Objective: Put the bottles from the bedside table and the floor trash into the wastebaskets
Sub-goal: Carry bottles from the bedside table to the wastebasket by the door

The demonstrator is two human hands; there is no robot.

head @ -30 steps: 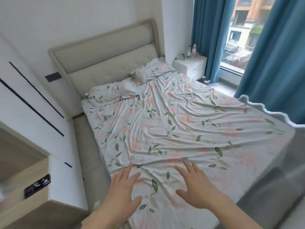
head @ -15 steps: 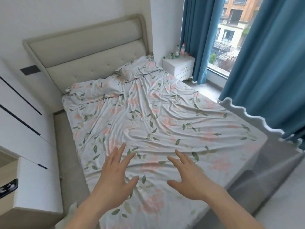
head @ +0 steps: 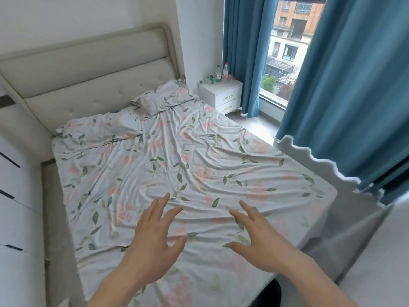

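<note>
While both hands hung over the foot of the bed (head: 199,165), neither one held anything: my left hand (head: 152,242) had its fingers straight and spread above the leaf-and-flower sheet, and my right hand (head: 259,238) was splayed the same way just beside it, palm down. I could not tell whether the fingertips touched the cloth or only hovered. The bottles (head: 218,75) stood well apart from the hands, in the far corner on the white bedside table (head: 223,94) — two upright ones, a green-capped and a red-capped, with a few smaller ones clustered low to their left, too small to make out. That table sat between the padded headboard (head: 88,69) and the blue curtain (head: 241,56), touching neither pillow (head: 161,97). A second curtain panel (head: 354,85) hung on the right — past it, the window (head: 285,54) showed buildings outside. No wastebasket or floor trash showed plainly from the head view.
</note>
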